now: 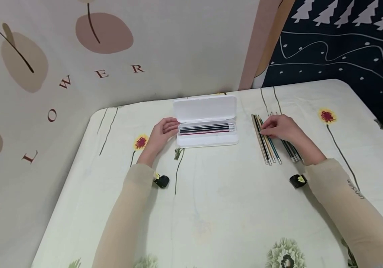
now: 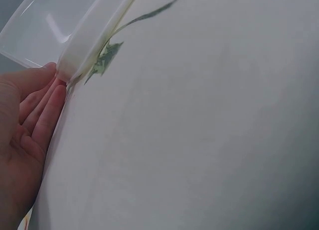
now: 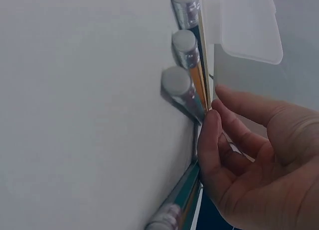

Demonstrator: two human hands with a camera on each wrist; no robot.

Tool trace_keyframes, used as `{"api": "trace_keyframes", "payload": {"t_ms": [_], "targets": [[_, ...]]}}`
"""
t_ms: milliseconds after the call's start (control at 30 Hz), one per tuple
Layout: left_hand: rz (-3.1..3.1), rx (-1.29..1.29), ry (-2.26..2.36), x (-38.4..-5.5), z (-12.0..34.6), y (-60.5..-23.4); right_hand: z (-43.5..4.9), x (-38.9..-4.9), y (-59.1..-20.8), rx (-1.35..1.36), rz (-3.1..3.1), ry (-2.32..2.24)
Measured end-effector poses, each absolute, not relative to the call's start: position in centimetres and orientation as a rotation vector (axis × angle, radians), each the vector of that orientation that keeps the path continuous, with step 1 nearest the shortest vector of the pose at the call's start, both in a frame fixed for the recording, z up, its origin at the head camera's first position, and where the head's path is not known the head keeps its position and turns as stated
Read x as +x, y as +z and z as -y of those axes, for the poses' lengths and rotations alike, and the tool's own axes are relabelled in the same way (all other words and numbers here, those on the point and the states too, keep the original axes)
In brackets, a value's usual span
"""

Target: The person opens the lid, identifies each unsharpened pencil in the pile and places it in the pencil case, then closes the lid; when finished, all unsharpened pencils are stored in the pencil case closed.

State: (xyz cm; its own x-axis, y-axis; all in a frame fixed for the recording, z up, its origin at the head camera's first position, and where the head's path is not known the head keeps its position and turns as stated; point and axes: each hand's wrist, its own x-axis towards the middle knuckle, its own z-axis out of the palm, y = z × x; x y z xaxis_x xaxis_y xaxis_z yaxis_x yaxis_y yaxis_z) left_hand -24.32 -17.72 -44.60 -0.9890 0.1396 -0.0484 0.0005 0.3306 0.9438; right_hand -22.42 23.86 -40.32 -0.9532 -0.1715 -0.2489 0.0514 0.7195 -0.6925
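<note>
A white plastic pencil case [image 1: 208,140] lies with its lid [image 1: 204,108] raised at the back. Several dark pencils [image 1: 204,128] and a red one lie inside it. My left hand [image 1: 162,134] touches the case's left end, its fingers nearly straight and the thumb at the corner [image 2: 75,60]. Over the loose pencils [image 1: 267,149] to the right of the case is my right hand [image 1: 280,128], its fingers loosely bent. In the right wrist view its fingertips [image 3: 212,120] are close beside pencils with pale erasers [image 3: 177,80]; no pencil shows between them.
More dark green pencils [image 1: 290,150] lie beneath and right of my right hand. A pale flowered cloth [image 1: 224,208] covers the table. Behind it stands a light printed curtain [image 1: 184,48], with a dark tree-patterned cloth [image 1: 332,52] at the back right.
</note>
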Motion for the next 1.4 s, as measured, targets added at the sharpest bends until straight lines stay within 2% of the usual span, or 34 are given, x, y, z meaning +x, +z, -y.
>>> {"api": "trace_keyframes", "payload": {"t_ms": [400, 700, 933, 1400], "targets": [[-2.465, 0.132, 1.739, -24.4, 17.7, -44.8, -22.9, -22.2, -40.5, -0.164, -2.758, -0.882], [-2.449, 0.145, 1.758, -24.4, 17.7, -44.9, -23.2, -21.7, -39.5, -0.063, -2.449, -1.184], [-2.421, 0.127, 1.759, -24.5, 17.9, -44.7, -22.8, -21.4, -39.0, -0.031, -2.330, -1.241], [-2.455, 0.154, 1.744, -24.3, 17.8, -44.6, -21.2, -21.9, -39.4, -0.094, -2.627, -0.890]]}}
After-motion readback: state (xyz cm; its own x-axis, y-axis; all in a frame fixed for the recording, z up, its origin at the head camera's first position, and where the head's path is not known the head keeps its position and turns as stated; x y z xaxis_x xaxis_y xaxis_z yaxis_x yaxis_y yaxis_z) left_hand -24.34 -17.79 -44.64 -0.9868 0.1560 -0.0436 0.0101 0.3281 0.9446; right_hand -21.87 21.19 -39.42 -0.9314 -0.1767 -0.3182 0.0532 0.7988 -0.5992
